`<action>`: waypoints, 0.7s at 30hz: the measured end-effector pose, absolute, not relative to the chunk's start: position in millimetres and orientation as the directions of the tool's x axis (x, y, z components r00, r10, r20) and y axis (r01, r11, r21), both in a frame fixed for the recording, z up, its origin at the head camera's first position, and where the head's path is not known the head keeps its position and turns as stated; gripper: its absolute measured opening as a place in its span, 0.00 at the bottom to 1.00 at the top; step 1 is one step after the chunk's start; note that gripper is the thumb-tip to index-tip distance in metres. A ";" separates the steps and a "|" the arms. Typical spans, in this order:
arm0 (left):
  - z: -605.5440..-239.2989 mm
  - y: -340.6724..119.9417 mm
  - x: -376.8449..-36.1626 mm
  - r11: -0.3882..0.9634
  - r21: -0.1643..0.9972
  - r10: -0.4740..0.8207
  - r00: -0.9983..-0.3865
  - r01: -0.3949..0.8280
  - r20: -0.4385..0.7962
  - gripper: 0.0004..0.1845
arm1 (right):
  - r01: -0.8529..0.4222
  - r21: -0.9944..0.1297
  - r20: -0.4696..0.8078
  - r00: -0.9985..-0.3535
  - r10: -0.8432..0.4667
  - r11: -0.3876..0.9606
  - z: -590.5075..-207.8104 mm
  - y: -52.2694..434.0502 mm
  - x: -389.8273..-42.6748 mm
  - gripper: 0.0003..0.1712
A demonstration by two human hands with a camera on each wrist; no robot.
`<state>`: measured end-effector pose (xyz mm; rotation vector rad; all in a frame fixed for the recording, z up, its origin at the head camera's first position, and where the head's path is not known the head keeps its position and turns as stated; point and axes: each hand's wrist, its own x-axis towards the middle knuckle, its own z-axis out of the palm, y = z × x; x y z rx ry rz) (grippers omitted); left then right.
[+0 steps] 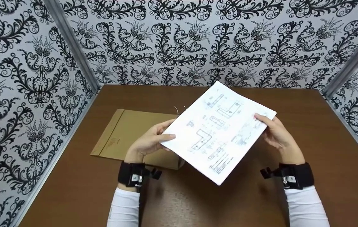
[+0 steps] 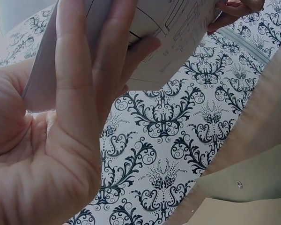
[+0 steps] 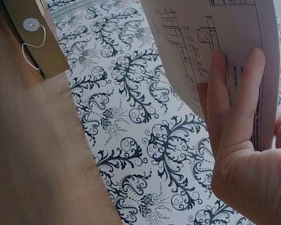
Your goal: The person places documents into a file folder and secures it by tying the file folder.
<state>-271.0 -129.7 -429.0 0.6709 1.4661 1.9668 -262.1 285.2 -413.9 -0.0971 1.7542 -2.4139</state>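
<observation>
A stack of white paper sheets point(image 1: 219, 132) printed with technical drawings is held tilted above the table by both hands. My left hand point(image 1: 152, 138) grips its left corner, thumb on the top face and fingers underneath. At the opposite edge, my right hand point(image 1: 276, 132) pinches the sheets the same way. In the left wrist view, the fingers point(image 2: 75, 70) spread along the underside of the stack point(image 2: 154, 65), which also carries drawings. The right wrist view shows fingertips point(image 3: 255, 58) pressed to the back of the sheets point(image 3: 182, 42).
A brown cardboard folder point(image 1: 141, 126) lies on the wooden table point(image 1: 317, 142) at the left, partly behind the left hand and the papers. Its button closure point(image 3: 31, 24) has a white string point(image 3: 28, 58). Patterned walls point(image 1: 191, 41) enclose the table at the back and sides.
</observation>
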 end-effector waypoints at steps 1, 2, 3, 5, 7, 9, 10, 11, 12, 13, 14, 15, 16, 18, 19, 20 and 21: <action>-429.1 -130.0 -271.1 -0.218 0.963 0.714 -0.698 -0.158 0.047 0.36 | 0.089 -0.950 -0.039 -0.985 -0.170 -0.300 -413.5 285.7 -261.7 0.18; -429.1 -130.2 -271.3 -0.216 0.964 0.715 -0.697 -0.158 0.046 0.36 | 0.089 -0.951 -0.038 -0.984 -0.174 -0.297 -413.2 286.0 -261.4 0.18; -429.2 -130.4 -271.5 -0.216 0.963 0.715 -0.698 -0.159 0.045 0.36 | 0.091 -0.950 -0.038 -0.984 -0.176 -0.299 -413.1 286.4 -261.1 0.18; -429.5 -130.4 -272.3 -0.215 0.964 0.715 -0.698 -0.158 0.046 0.36 | 0.091 -0.951 -0.038 -0.983 -0.179 -0.295 -412.9 287.1 -261.0 0.18; -430.0 -130.3 -272.6 -0.217 0.964 0.713 -0.700 -0.155 0.048 0.36 | 0.089 -0.951 -0.037 -0.983 -0.177 -0.295 -412.8 287.3 -261.1 0.18; -430.7 -129.8 -272.6 -0.219 0.964 0.711 -0.701 -0.152 0.051 0.36 | 0.083 -0.947 -0.029 -0.984 -0.176 -0.311 -412.8 287.4 -261.2 0.18; -431.1 -129.5 -272.7 -0.217 0.964 0.709 -0.703 -0.151 0.050 0.35 | 0.079 -0.945 -0.023 -0.984 -0.175 -0.317 -412.7 287.4 -261.2 0.18; -431.4 -129.0 -272.4 -0.217 0.965 0.706 -0.706 -0.150 0.049 0.35 | 0.075 -0.944 -0.019 -0.985 -0.174 -0.322 -412.7 287.4 -261.3 0.18; -431.9 -128.8 -272.4 -0.216 0.965 0.702 -0.710 -0.151 0.046 0.35 | 0.072 -0.943 -0.017 -0.985 -0.170 -0.326 -412.8 287.3 -261.3 0.18; -432.3 -128.3 -272.4 -0.215 0.964 0.697 -0.716 -0.156 0.039 0.35 | 0.070 -0.941 -0.014 -0.986 -0.167 -0.332 -413.0 287.5 -261.4 0.17; -432.7 -127.8 -272.4 -0.216 0.963 0.690 -0.723 -0.162 0.033 0.34 | 0.067 -0.939 -0.012 -0.987 -0.160 -0.339 -413.1 287.4 -261.5 0.17; -433.1 -127.2 -272.2 -0.218 0.961 0.680 -0.733 -0.168 0.026 0.34 | 0.065 -0.939 -0.014 -0.988 -0.151 -0.339 -413.3 287.3 -261.7 0.17; -433.3 -126.3 -272.2 -0.218 0.961 0.668 -0.744 -0.171 0.020 0.34 | 0.063 -0.938 -0.015 -0.990 -0.141 -0.342 -413.5 287.4 -261.7 0.17; -433.5 -124.0 -272.3 -0.225 0.958 0.641 -0.768 -0.179 0.007 0.34 | 0.060 -0.935 -0.018 -0.993 -0.120 -0.349 -414.0 287.7 -262.0 0.17; -433.3 -122.4 -272.2 -0.229 0.956 0.625 -0.780 -0.182 0.001 0.33 | 0.057 -0.933 -0.019 -0.994 -0.110 -0.355 -414.2 287.8 -262.1 0.17; -433.3 -120.7 -272.2 -0.231 0.956 0.608 -0.794 -0.183 -0.005 0.33 | 0.054 -0.933 -0.020 -0.995 -0.099 -0.356 -414.4 287.9 -262.3 0.17; -433.1 -118.9 -272.0 -0.232 0.955 0.591 -0.807 -0.184 -0.012 0.32 | 0.052 -0.933 -0.021 -0.996 -0.090 -0.357 -414.6 288.0 -262.5 0.18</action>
